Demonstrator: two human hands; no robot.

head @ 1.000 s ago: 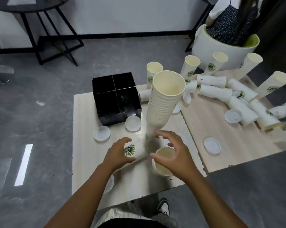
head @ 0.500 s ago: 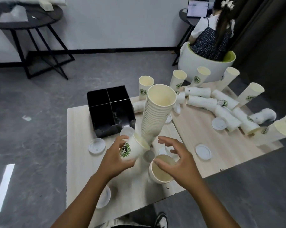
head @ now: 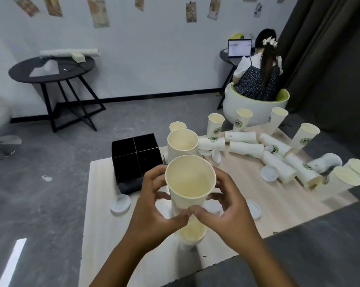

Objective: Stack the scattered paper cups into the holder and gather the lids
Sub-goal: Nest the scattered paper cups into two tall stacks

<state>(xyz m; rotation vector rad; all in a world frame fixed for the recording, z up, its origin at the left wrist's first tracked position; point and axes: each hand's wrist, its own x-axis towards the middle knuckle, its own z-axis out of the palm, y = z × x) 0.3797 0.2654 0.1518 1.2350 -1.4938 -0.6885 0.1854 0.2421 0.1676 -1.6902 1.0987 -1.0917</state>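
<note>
Bare pale wooden desk (head: pixel 104 220) lies open at the near left, while the far right edge is crowded with fallen white paper cups (head: pixel 245 147) and flat white plastic lids (head: pixel 120 204), the black four-compartment holder (head: pixel 136 157) standing at the back left. Both grips are closed: the left hand (head: pixel 154 206) and right hand (head: pixel 226 208) curl round one cream-lined white paper cup (head: pixel 190 183), thumbs meeting in front, above another upright cup (head: pixel 192 233) on the desk. Half a second ago the left hand alone held a tilted cup, and the tall nested stack of paper cups (head: pixel 182 145) stood right before the hands.

I am in an office lounge: someone works at a laptop (head: pixel 239 48) in a tub chair (head: pixel 255 109), photos (head: pixel 190 12) pinned on the wall.
</note>
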